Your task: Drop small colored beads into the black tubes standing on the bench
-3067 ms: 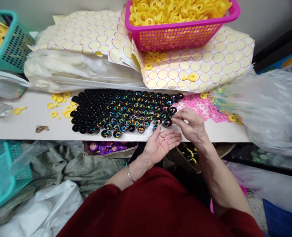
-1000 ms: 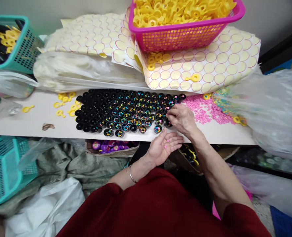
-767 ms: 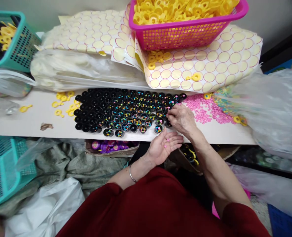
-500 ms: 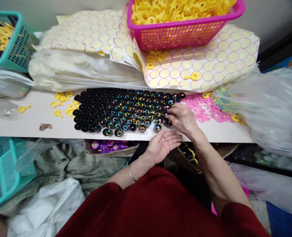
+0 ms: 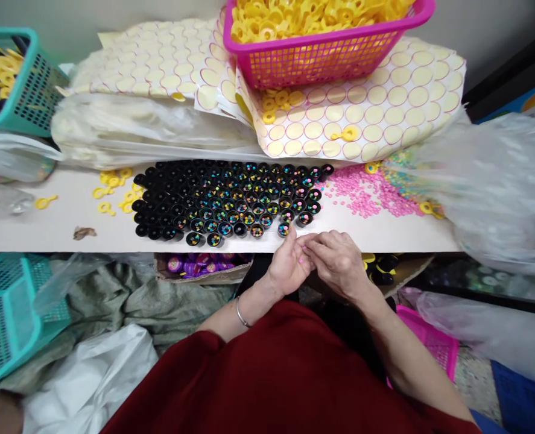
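My left hand (image 5: 289, 268) is palm up and slightly cupped, with a few small pink beads (image 5: 301, 260) lying in it. Over its fingers, my right hand (image 5: 337, 259) pinches at a pink bead, thumb and fingertips together. Just beyond both hands, many small black cups (image 5: 249, 218) stand upright in tight rows on the white table (image 5: 117, 235). Those on the right hold mixed coloured beads, some with pink ones on top. The cups at the left look dark inside. A heap of loose pink beads (image 5: 367, 190) is spread to the right of the cups.
A pink basket (image 5: 312, 66) of yellow ring-ended pieces sits on sticker sheets (image 5: 412, 96) behind. Clear plastic bags (image 5: 506, 199) slump at the right. Yellow pieces (image 5: 107, 208) lie left of the cups. Below the table edge are cardboard boxes (image 5: 204, 276) and a teal basket (image 5: 14, 319).
My right hand has drawn back from the cups at the right end to my left palm. My left hand's fingers have curled in a little. The camera view has shifted slightly.
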`<state>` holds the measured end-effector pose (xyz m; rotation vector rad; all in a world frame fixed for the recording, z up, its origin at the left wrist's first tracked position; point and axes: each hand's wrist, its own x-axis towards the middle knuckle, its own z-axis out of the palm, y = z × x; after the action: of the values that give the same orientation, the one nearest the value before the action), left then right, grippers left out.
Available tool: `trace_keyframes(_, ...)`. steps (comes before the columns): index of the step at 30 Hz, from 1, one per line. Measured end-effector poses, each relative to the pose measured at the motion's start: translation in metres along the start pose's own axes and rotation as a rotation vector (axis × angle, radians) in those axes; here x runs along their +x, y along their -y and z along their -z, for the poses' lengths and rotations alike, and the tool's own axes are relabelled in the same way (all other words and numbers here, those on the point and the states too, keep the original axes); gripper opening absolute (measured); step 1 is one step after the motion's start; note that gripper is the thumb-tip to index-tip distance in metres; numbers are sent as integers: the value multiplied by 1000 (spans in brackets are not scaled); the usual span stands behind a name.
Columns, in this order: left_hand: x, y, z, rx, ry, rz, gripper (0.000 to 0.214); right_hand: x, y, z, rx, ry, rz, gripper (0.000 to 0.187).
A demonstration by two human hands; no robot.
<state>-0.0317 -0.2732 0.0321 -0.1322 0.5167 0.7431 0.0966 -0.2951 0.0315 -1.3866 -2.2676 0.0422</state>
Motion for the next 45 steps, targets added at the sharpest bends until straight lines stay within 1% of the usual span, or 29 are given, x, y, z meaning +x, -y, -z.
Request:
trace_keyframes(2, 0, 0, -1, -2, -34, 4, 59, 0, 3, 0, -11, -14, 31, 20)
trace_keyframes(7, -1, 1, -1, 10, -49, 31, 66, -9, 3, -2, 107, -64, 63, 17)
trace_keyframes(11, 0, 3, -2, 23, -74, 43, 68, -17, -1, -4, 196, -58, 27, 17)
trace_keyframes(15, 2, 5, 0, 38, -54, 46, 68, -17, -4, -3, 257, -74, 31, 18)
trace_keyframes(19, 3, 5, 3, 36, -54, 40, 67, -15, -3, -4, 204, -84, 24, 14)
trace_keyframes(23, 3, 3, 5, 6, -38, 67, 69, -15, 0, -3, 84, -61, 85, 19)
trace_keyframes(25, 3, 2, 5, -16, -13, 71, 69, -11, -1, -1, 79, -65, 98, 20)
trace_keyframes(27, 4, 0, 5, -26, 20, 69, 67, -1, -5, 1, 111, -85, 81, 19)
trace_keyframes(31, 4, -1, 7, -3, 52, 85, 65, 41, -24, -2, 123, -138, -46, 20)
trace_keyframes(33, 4, 0, 10, 21, 64, 104, 64, 65, -33, -8, 95, -95, -73, 24)
trace_keyframes(35, 4, 1, 15, 41, 85, 124, 62, 85, -40, -17, 51, -10, -70, 27)
trace_keyframes(37, 4, 1, 18, 53, 100, 139, 61, 97, -42, -25, -1, 87, -69, 27)
trace_keyframes(41, 4, 0, 22, 60, 91, 147, 61, 105, -37, -32, -72, 240, -68, 26)
trace_keyframes(45, 4, -2, 22, 60, 71, 146, 60, 105, -32, -34, -121, 310, -85, 26)
